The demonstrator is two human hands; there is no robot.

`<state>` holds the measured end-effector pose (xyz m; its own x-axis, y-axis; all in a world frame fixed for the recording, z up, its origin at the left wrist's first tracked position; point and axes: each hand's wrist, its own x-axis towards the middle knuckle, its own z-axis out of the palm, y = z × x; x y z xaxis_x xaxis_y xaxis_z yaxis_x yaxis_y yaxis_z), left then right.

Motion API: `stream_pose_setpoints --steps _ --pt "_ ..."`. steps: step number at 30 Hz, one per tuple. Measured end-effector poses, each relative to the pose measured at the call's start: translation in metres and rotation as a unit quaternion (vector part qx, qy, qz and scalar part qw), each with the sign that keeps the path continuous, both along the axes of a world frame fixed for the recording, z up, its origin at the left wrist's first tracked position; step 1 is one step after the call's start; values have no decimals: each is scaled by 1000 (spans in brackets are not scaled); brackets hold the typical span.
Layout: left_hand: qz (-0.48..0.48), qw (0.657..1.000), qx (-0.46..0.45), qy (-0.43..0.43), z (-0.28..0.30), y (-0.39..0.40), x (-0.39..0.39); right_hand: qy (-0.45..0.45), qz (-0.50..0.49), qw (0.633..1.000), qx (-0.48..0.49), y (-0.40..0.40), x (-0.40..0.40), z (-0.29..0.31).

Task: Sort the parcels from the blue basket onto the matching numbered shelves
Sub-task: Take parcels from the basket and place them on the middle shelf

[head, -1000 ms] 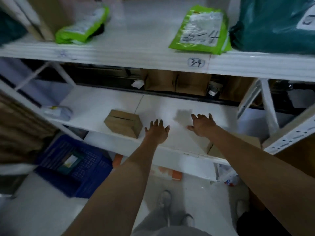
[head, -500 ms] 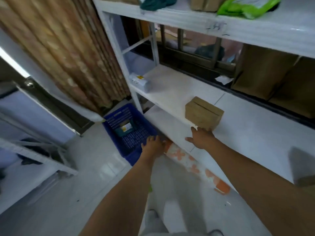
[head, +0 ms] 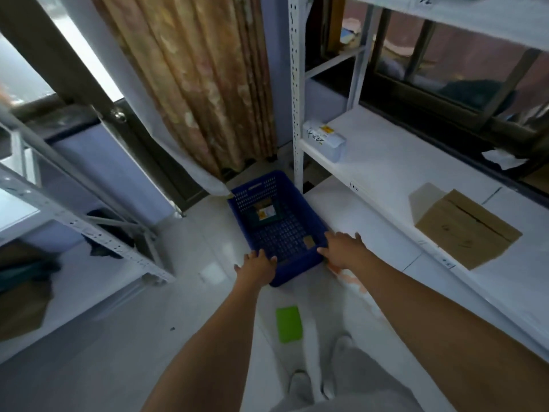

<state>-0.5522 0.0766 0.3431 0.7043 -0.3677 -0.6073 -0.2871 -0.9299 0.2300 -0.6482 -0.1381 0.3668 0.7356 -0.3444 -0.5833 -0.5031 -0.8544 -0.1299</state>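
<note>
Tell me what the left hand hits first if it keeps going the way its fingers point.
Probably the near rim of the blue basket: the left hand reaches forward with its fingertips at that edge. Actual contact can't be judged from this view.

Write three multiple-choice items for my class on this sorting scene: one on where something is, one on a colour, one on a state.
1. Where does the blue perforated plastic basket stand?
A. on the floor beside the shelf post
B. on the top shelf
C. on a chair

2. What colour is the flat rectangular item on the floor near the feet?
A. red
B. green
C. black

3. How is the brown cardboard box on the white shelf?
A. crushed flat
B. open, flaps up
C. closed

Answers: 1 A, it sits on the tiles with the left hand and right hand at its near rim; 2 B, it is bright green; 3 C, its top flaps lie shut.
</note>
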Motion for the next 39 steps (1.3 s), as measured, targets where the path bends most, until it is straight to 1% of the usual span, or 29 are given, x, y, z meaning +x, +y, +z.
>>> stream_pose_setpoints --steps 5,7,11,14,18,21,23,26,32,34,36,39 --pt "-14 999 -2 29 -15 -26 52 22 27 999 -6 -20 55 -19" --pt "-21 999 5 38 -22 -39 78 24 19 1000 -7 -34 81 -34" --pt "-13 999 9 30 -40 -62 141 21 11 1000 -1 -66 146 -67" --pt "-4 999 17 31 -56 -74 184 25 13 999 29 -81 189 -86" --pt "-8 999 16 40 -96 -94 239 40 5 998 44 -98 239 -117" --pt "-30 997 23 71 -144 -104 265 60 -7 996 59 -101 263 -162" --pt "-45 994 34 95 -188 -110 282 67 -32 995 69 -102 279 -205" --pt "-72 988 43 134 -269 -121 307 60 -67 992 84 -104 301 -281" --pt "-113 975 68 178 -468 -142 335 87 -111 986 84 -120 334 -468" --pt "-122 970 73 198 -538 -152 333 112 -123 983 76 -127 340 -527" --pt "-128 965 73 215 -599 -162 329 158 -122 978 59 -134 349 -581" --pt "-113 958 78 250 -684 -170 315 219 -131 966 31 -145 358 -654"
